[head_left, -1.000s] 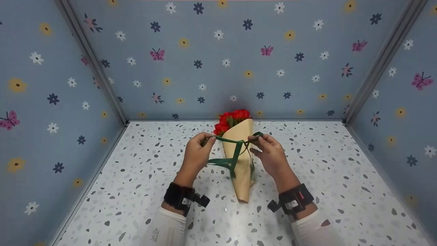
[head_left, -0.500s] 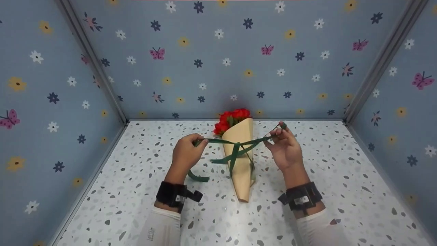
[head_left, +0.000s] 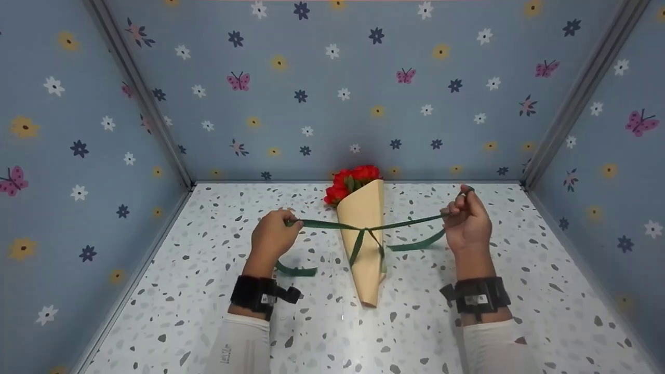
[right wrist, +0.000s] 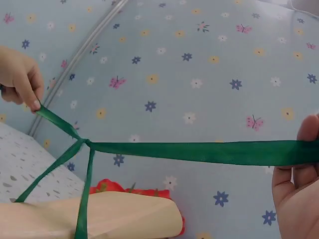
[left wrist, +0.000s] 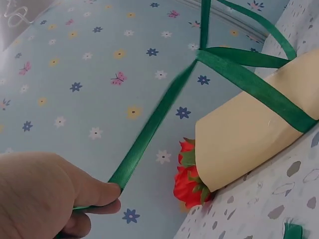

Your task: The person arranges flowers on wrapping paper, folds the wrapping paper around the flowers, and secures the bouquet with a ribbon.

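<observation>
A bouquet of red flowers (head_left: 349, 183) in tan wrapping paper (head_left: 366, 259) lies on the table, blooms toward the back wall. Round the paper runs a green ribbon (left wrist: 259, 89), crossed or knotted at one point (right wrist: 85, 141) raised above the bouquet. My left hand (head_left: 274, 236) pinches one side of the ribbon between thumb and fingers, left of the bouquet. On the other side my right hand (head_left: 469, 223) grips the opposite length, its fingers curled. Both lengths are stretched nearly straight between the hands. Loose ribbon tails hang below each hand. Whether the crossing is a full knot I cannot tell.
The speckled white table (head_left: 208, 311) extends on both sides of the bouquet. Blue panels (head_left: 332, 119) printed with flowers and butterflies stand behind it and at both sides, with grey metal strips along the corners.
Both hands have moved apart, the right hand farther to the right and the left hand to the left. The ribbon between them has drawn straight and its loop has gone. The bouquet stays put.
</observation>
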Tool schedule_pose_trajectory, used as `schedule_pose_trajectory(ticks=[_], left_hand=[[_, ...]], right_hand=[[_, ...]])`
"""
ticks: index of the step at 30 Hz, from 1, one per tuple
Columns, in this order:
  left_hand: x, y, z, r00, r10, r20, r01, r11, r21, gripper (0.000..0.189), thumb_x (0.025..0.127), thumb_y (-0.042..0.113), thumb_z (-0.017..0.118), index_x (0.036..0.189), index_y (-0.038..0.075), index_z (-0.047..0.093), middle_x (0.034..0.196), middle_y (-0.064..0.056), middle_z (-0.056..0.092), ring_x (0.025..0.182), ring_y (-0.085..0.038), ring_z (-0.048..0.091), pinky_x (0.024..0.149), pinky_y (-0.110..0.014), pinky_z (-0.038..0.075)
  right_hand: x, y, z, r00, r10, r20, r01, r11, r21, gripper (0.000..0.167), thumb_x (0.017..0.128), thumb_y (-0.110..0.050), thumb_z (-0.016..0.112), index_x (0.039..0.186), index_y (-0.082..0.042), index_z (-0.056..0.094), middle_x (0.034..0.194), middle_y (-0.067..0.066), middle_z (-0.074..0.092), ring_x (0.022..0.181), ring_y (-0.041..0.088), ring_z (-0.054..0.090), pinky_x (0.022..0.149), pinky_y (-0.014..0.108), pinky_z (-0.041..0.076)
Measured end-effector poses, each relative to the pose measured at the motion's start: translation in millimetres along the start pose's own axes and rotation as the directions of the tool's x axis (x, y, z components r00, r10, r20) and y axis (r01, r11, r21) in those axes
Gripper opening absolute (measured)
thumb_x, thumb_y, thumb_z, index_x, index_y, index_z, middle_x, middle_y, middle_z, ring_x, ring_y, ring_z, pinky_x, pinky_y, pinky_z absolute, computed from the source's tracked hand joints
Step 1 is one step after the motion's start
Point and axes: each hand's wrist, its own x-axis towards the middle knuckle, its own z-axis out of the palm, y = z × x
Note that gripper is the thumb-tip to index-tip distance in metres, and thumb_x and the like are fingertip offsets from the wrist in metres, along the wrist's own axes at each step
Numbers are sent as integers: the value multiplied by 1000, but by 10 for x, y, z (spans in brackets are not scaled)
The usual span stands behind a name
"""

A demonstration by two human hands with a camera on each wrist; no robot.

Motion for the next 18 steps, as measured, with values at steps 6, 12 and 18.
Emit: schedule_pose_trajectory(ticks=[6, 12, 18], left_hand=[[66, -229, -41, 995, -103, 2, 101, 985, 137, 14, 103, 16, 66, 98, 9, 77, 86, -3, 70, 69, -19, 59, 62, -35, 41], [135, -407, 6, 979, -201, 37, 185, 946, 265, 22, 98, 7, 64, 107, 5, 83, 99, -11, 80, 75, -24, 66, 60, -38, 50], [170, -450, 183, 980, -194, 44, 176, 949, 262, 38, 101, 9, 69, 137, -1, 77, 132, -23, 78, 120, -41, 75, 102, -61, 60]], right_hand=[[136, -147, -305, 982, 68, -175, -74, 997, -33, 33, 124, -27, 46, 114, -10, 71, 73, 0, 56, 56, 14, 43, 65, 29, 40], [220, -214, -606, 913, 183, -364, -304, 901, -310, 29, 123, -29, 51, 116, -11, 73, 77, -4, 58, 61, 12, 43, 65, 29, 42], [257, -86, -777, 890, 169, -423, -438, 568, -696, 36, 121, -29, 55, 146, -6, 67, 90, -5, 68, 78, 9, 63, 74, 28, 56]])
